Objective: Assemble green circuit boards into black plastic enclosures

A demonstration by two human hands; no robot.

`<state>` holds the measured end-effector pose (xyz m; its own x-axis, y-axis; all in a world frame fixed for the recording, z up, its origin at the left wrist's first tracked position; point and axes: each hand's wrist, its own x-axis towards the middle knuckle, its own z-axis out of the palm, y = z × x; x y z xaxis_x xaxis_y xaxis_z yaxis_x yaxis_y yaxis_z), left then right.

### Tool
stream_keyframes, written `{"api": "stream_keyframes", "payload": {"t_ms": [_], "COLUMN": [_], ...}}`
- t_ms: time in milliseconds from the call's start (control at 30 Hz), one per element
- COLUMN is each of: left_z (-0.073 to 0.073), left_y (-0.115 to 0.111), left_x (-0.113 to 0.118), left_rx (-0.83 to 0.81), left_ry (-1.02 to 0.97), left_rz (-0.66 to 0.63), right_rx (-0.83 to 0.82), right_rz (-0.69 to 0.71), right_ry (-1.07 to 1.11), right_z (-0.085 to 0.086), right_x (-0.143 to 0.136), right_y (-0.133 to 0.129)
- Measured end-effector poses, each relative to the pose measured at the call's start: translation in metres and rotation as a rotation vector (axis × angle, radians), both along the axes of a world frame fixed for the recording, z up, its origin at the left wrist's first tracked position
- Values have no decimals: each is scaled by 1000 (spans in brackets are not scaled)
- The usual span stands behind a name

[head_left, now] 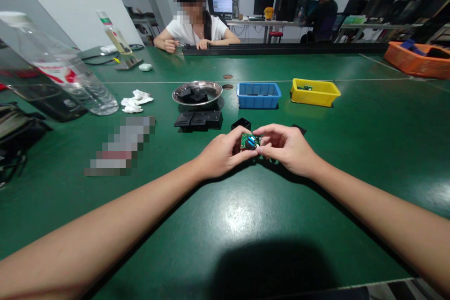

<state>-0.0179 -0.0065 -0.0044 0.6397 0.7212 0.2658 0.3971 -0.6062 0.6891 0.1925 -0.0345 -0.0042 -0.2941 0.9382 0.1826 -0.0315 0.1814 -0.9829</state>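
Note:
Between my two hands is a small green circuit board (250,141) with blue and black parts on it. My left hand (225,153) pinches its left side between thumb and fingers. My right hand (286,147) closes thumb and fingertips on its right end. Just behind my left fingers sits an open black plastic case (241,124), partly hidden. A flat black piece (299,129) lies beyond my right hand. Several black cases (198,120) stand in a row to the left, in front of a metal bowl (197,93) that holds more black pieces.
Behind my hands stand a blue bin (259,95) and a yellow bin (315,93) with green boards inside. Bottles (75,77) and crumpled tissue (136,101) are at left. An orange basket (418,62) occupies the far right. Across the green table (246,215) sits another person (195,23).

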Motion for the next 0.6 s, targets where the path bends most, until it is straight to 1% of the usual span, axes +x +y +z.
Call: {"api": "stream_keyframes", "payload": {"t_ms": [267,600], "left_z": [1,3], "left_y": [-1,-1], "left_x": [1,1], "left_rx": [22,45], "left_ry": [9,59], "left_rz": [14,21], "right_rx": [-25,-7], "right_rz": [-10,-14], "right_ry": [-6,-11], "right_z": [4,2], "right_x": [1,2], "right_y": [-1,0]}}
